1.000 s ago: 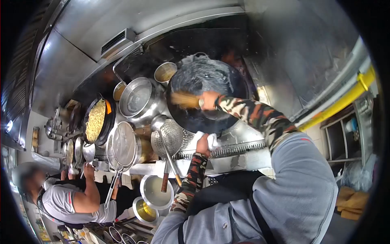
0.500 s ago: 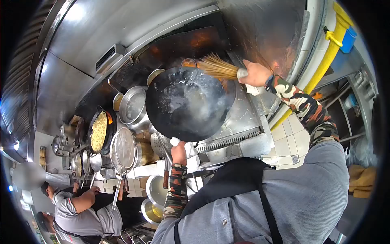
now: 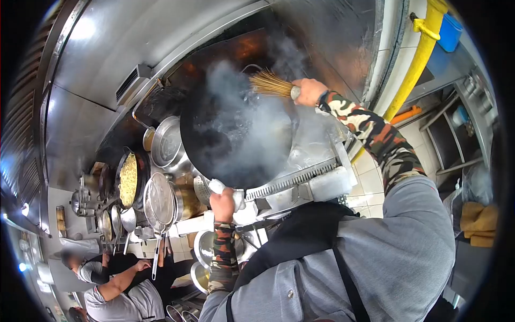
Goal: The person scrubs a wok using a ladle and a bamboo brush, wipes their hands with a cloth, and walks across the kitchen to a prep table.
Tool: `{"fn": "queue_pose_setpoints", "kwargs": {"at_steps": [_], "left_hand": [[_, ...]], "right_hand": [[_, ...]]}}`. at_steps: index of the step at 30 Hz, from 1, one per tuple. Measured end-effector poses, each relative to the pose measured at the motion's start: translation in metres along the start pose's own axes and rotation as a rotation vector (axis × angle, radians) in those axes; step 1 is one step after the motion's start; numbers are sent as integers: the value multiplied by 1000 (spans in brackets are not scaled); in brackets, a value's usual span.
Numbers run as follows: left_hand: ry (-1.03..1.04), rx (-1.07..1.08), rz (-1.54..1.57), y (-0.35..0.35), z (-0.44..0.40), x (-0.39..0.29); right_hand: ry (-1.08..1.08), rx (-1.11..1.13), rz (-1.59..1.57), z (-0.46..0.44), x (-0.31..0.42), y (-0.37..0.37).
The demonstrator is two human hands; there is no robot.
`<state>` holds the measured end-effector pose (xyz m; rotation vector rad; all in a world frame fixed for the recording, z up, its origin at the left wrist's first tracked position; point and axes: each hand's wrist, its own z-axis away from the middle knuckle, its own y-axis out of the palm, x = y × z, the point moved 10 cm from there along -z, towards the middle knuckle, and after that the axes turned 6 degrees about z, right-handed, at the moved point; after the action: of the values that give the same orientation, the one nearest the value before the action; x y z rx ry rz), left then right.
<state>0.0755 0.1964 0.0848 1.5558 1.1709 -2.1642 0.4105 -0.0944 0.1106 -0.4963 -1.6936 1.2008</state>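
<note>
A large black wok (image 3: pixel 206 131) sits on the range, with thick steam rising over its inside. My right hand (image 3: pixel 310 92) is closed round the bound end of a bamboo wok brush (image 3: pixel 271 84). The brush's bristles spread left over the wok's far right part; steam hides whether they touch the metal. At the wok's near edge, my left hand (image 3: pixel 222 205) is closed on a folded white cloth (image 3: pixel 228 194). The cloth lies against the rim, and whatever handle it may cover is hidden.
Left of the wok stand a metal pot (image 3: pixel 168 142), a mesh strainer (image 3: pixel 160 198) and a pan of noodle-like yellow food (image 3: pixel 128 180). A co-worker (image 3: pixel 126 295) stands at lower left. A yellow pipe (image 3: pixel 413 75) runs along the right wall.
Steam over the wok has grown much thicker, and the liquid inside is harder to see. My right hand and the brush are further left in view; the whole scene has shifted slightly left.
</note>
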Motion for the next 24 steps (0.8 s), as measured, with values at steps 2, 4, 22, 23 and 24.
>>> {"fn": "queue_pose_setpoints", "kwargs": {"at_steps": [2,4,22,23,24], "left_hand": [[285,39,-67,1,3,-34],[300,40,-99,-3,0,-38],[371,-60,-453,12,53,-87],[381,-57,-403,10,51,-86],[390,-56,-348,8,47,-84]], "right_hand": [[47,-40,-50,-5,-18,21],[44,30,-73,10,-16,32],[612,-103,-1015,83,38,193],[341,-105,-1015,94,87,172],[67,-107,-998,116,133,148]]}}
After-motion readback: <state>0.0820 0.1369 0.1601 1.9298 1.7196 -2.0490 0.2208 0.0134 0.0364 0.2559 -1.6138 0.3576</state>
